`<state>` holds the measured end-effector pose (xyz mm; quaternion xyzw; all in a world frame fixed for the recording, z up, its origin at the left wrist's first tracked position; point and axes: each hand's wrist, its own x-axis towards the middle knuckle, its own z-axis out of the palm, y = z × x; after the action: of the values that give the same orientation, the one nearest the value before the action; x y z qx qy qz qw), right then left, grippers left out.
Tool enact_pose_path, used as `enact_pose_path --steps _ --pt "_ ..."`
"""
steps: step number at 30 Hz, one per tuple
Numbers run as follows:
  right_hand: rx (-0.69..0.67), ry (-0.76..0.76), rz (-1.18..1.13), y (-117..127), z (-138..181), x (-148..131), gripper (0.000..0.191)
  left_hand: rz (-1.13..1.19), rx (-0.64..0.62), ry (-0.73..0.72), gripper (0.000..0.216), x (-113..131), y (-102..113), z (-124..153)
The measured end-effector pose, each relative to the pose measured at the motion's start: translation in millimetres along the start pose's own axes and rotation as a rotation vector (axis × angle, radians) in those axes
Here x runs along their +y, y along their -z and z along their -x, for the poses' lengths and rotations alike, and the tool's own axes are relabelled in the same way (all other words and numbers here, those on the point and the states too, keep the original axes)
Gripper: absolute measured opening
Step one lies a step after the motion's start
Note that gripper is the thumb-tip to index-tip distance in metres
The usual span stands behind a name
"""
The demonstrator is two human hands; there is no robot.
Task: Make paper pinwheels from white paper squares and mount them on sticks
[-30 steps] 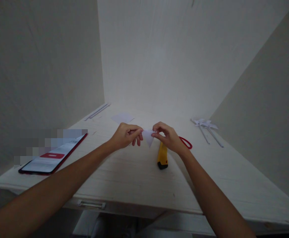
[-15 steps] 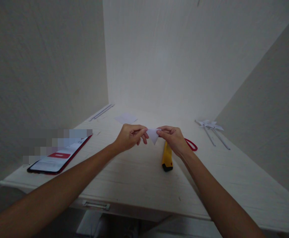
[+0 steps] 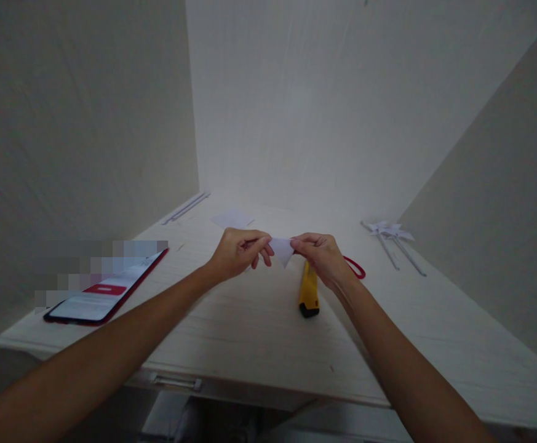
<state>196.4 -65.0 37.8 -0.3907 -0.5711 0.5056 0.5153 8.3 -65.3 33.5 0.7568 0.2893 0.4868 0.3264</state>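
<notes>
A small folded paper triangle (image 3: 282, 252) is held above the surface (image 3: 250, 338), point down, between the left hand (image 3: 240, 253) and the right hand (image 3: 320, 253). Both sets of fingers are closed in a pinch, one at each upper corner. The folding looks partway through: this piece has its triangular outline, while a paper sheet (image 3: 232, 218) lies flat behind the left hand, apparently unworked. Two loose thin rods (image 3: 187, 210), probably rolled paper, rest side by side near the left wall (image 3: 88, 123) with nothing attached. Well apart on the right, two paper pinwheels (image 3: 383, 229) appear complete, their pointed white blades overlapping and each on a slim, straight stick. So two pieces seem done, one is in hand, and the sheet and rods remain separate. The paper is matt, thin and crisp-edged; the surface is pale, with faint streaks like painted wood grain. A yellow tool (image 3: 309, 289), perhaps a cutter, has a smooth, bar-shaped body and a black end; it lies just below the right hand, which hides its far end. A slim red loop (image 3: 357, 268) curves out beside the right wrist. A flat smartphone (image 3: 88, 307) with a glossy lit screen and red edge lies at the left.
</notes>
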Motion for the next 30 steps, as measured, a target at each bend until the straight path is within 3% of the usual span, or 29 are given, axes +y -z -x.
enact_pose_path --steps 8,16,30 --pt "-0.042 0.047 -0.027 1 -1 3 0.015 0.105 -0.005 0.089 0.031 -2 -2 -2" --pt "-0.188 -0.153 0.139 -4 2 3 0.019 0.329 -0.057 0.325 0.025 -2 -2 -10" --pt "-0.277 -0.354 0.014 -4 4 6 0.025 0.351 -0.084 0.394 0.024 -1 0 -13"
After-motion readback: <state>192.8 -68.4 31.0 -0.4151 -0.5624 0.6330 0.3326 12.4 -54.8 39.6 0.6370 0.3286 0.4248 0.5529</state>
